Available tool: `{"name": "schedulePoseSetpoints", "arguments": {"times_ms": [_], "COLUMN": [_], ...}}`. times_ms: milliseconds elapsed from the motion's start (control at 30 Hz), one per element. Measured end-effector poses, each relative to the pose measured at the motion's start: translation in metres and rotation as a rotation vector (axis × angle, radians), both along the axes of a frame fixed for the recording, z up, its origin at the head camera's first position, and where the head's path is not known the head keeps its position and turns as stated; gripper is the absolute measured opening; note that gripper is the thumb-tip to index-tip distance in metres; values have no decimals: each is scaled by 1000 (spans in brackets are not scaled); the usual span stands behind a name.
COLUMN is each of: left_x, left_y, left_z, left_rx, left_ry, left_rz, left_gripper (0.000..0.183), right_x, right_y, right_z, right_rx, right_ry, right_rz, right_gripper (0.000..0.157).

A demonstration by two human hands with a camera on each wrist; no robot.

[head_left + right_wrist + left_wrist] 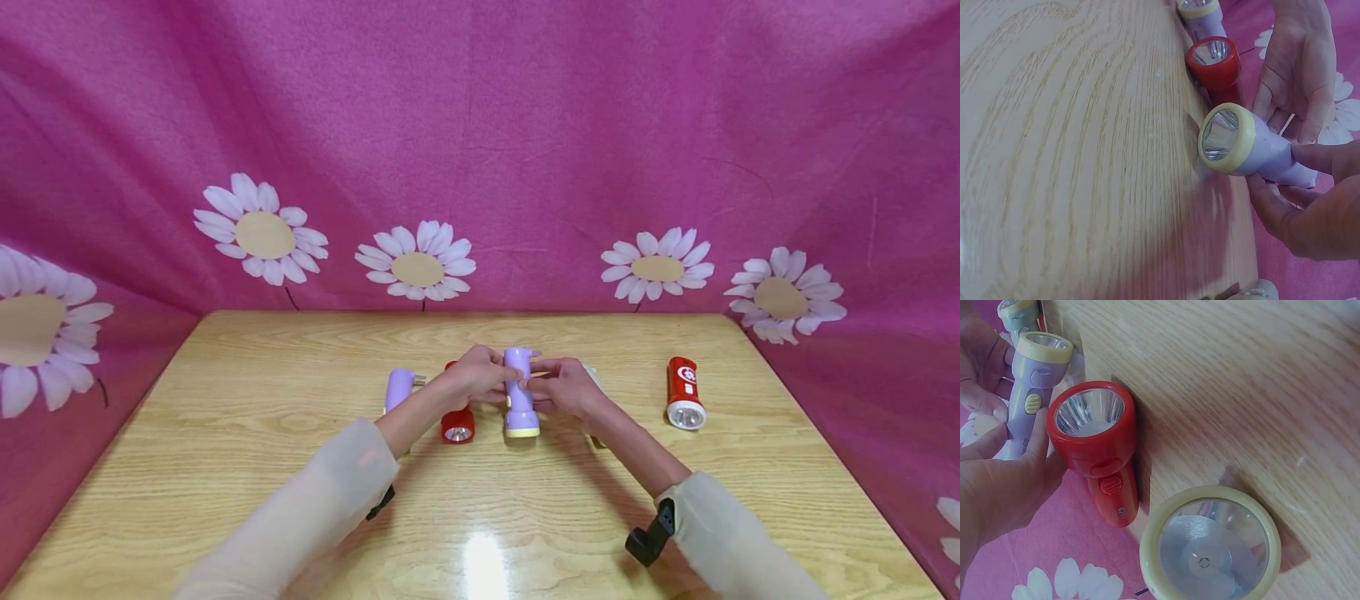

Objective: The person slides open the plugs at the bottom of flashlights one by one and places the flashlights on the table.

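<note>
Both hands hold a purple flashlight (519, 421) with a pale yellow rim over the middle of the table. Its lamp end faces the person, and a plug with prongs sticks out to the right near its far end. The left hand (478, 377) grips its left side, thumb on the body near the yellow switch. From the right, the right hand (567, 386) pinches the body, as the right wrist view shows with thumb and fingers around the flashlight (1272, 153). Beside the left hand lies a red flashlight (1100, 447), partly hidden by that hand in the head view.
A second purple flashlight (399, 386) with its plug out lies left, partly behind the left forearm. Past the right wrist, a pale green flashlight (592, 375) is mostly hidden. A red and white flashlight (684, 387) lies farther right. Pink flowered cloth (525, 167) surrounds the wooden table (300, 358).
</note>
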State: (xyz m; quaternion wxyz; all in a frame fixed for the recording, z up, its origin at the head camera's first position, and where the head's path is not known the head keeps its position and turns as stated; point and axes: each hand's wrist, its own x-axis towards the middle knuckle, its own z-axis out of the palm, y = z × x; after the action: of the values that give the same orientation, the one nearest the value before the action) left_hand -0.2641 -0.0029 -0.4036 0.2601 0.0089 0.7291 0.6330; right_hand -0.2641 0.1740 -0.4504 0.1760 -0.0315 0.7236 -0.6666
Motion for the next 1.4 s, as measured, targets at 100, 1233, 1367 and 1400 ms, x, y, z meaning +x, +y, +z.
{"name": "schedulePoseSetpoints", "arguments": {"times_ms": [100,1233,1367,1400], "left_x": [-1,-8,-10,-10], "left_y": [1,6,5,5], "left_z": [-1,-12,-13,-13], "left_rx": [-7,-93,-91,-90], "left_ry": [5,19,12,10], "left_rz": [6,34,40,41], "left_gripper": [22,19,20,20], "right_x": [-1,12,11,11], "right_y": [-2,-17,-18,-19], "right_z": [1,28,29,29], "right_rx": [24,169,176,178], "right_ry": [-43,-54,-68,-71], "right_rz": [-32,-46,-48,-49], "right_gripper": [44,35,35,35]}}
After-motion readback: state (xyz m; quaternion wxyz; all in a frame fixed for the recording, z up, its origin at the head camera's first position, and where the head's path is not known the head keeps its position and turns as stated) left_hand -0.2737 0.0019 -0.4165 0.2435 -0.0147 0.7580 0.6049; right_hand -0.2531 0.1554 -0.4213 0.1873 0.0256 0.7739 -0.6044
